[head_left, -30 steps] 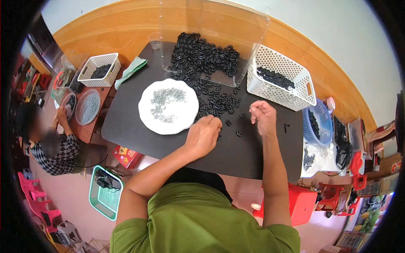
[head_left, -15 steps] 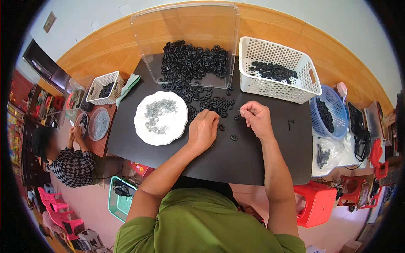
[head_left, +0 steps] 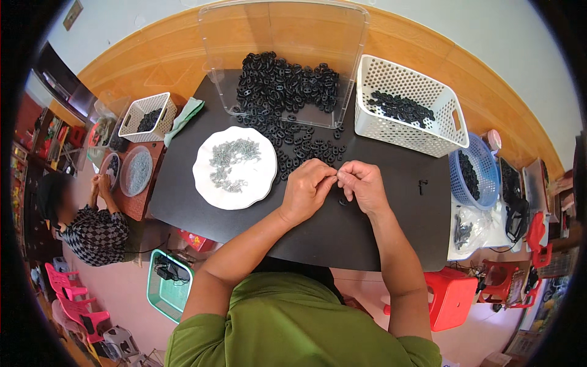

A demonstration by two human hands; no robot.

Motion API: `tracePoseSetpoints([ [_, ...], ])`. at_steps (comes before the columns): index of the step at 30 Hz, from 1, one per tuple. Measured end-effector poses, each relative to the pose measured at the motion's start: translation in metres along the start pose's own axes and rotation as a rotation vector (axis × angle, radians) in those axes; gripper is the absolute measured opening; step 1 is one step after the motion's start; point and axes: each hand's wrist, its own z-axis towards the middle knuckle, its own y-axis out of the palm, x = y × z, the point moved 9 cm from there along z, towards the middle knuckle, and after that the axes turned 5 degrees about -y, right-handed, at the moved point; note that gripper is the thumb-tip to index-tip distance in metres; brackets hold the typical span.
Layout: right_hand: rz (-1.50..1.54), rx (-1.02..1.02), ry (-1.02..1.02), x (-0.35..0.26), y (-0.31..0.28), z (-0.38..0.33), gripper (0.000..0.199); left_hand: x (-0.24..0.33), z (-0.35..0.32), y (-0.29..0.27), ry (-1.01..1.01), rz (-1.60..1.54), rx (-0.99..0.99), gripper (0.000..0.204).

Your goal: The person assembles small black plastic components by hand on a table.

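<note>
My left hand [head_left: 306, 191] and my right hand [head_left: 364, 185] meet fingertip to fingertip over the dark table [head_left: 391, 238]. Both are closed in a pinch, and what sits between the fingers is too small and covered to make out. A small black oval part with holes [head_left: 343, 200] shows just below my right fingers. Beyond my hands, loose black oval parts [head_left: 315, 149] spill from a big heap in a clear plastic bin [head_left: 351, 67] tipped on its side. Left of my left hand is a white scalloped plate [head_left: 264, 183] bearing many small silvery pin-like pieces [head_left: 227, 185].
A white perforated basket [head_left: 406, 139] of black parts stands back right. Two dark pieces [head_left: 422, 186] lie on the table's right side. A blue basket [head_left: 489, 183] is beyond that edge, a red stool [head_left: 452, 300] below. Another person [head_left: 92, 226] works at the left.
My right hand has moved left and my left hand slightly right, so their fingertips now meet. Earlier a tiny pale piece showed at my right fingertips. The view has shifted a little.
</note>
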Motion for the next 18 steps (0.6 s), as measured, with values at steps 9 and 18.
tracePoseSetpoints([
  [9, -0.039, 0.059, 0.057, 0.004, -0.007, 0.001, 0.01, -0.011, -0.003, -0.006, -0.061, -0.031, 0.061, 0.009],
  [18, -1.186, 0.08, -0.37, -0.043, -0.008, 0.027, 0.008, -0.044, -0.002, -0.025, -0.362, -0.321, 0.074, 0.007],
])
